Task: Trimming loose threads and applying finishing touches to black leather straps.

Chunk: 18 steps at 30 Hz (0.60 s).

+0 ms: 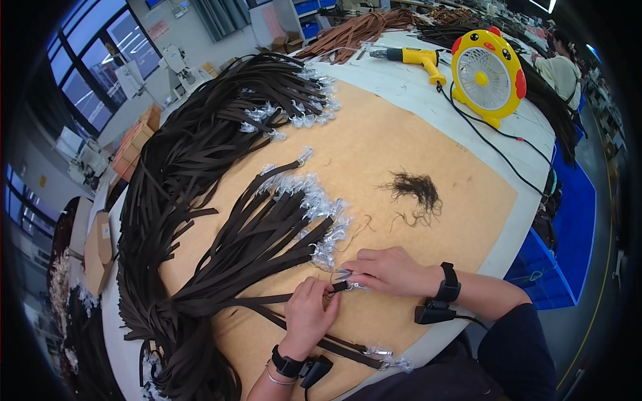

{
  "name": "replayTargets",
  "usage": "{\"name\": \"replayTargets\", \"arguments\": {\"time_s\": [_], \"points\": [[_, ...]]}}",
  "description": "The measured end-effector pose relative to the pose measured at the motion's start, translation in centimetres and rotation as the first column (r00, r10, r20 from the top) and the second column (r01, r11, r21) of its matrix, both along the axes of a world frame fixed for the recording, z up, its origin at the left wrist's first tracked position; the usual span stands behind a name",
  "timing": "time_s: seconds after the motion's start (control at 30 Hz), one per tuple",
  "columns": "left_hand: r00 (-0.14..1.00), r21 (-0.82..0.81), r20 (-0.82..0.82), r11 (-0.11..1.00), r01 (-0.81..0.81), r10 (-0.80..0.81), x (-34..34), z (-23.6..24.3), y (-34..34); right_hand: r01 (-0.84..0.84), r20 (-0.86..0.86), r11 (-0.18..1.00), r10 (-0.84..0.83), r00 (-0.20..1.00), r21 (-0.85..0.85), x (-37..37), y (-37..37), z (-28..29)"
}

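My left hand (311, 309) grips a dark brown strap (263, 299) near its end, where a small metal fitting (355, 286) is attached. My right hand (383, 271) is closed on small pointed metal snips (343, 273), their tips at the strap end beside my left fingers. A fanned bundle of dark straps (247, 240) lies to the upper left, with clear-wrapped hooks (311, 194) at its ends. Two more strap ends (358, 355) lie below my hands. A small tangle of dark thread (414, 192) rests on the tan board (468, 220) beyond my right hand.
A long pile of dark straps (167, 147) lines the left. Brown straps (354, 33), a yellow heat gun (421, 60) and a yellow chick-shaped fan (483, 80) with cables lie along the back. Blue bins (568, 240) stand at right; another person (562, 80) is farther back.
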<state>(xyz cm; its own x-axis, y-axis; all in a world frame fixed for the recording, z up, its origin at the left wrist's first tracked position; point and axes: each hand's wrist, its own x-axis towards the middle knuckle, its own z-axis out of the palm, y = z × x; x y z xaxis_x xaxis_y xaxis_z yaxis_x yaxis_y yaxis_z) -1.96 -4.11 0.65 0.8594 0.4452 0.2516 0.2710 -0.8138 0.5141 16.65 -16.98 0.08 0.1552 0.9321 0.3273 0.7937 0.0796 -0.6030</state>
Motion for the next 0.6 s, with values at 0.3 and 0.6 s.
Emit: {"name": "replayTargets", "arguments": {"time_s": [0.3, 0.6], "points": [[0.999, -0.082, 0.038, 0.997, 0.007, -0.003, 0.0, -0.5, -0.1, -0.095, 0.253, 0.991, 0.117, 0.96, -0.097, 0.0, -0.6, -0.1], [0.997, -0.268, 0.074, 0.963, -0.008, 0.029, 0.2, -0.5, 0.0, -0.067, 0.243, 0.998, 0.064, 0.968, 0.002, -0.2, -0.2, -1.3]]}}
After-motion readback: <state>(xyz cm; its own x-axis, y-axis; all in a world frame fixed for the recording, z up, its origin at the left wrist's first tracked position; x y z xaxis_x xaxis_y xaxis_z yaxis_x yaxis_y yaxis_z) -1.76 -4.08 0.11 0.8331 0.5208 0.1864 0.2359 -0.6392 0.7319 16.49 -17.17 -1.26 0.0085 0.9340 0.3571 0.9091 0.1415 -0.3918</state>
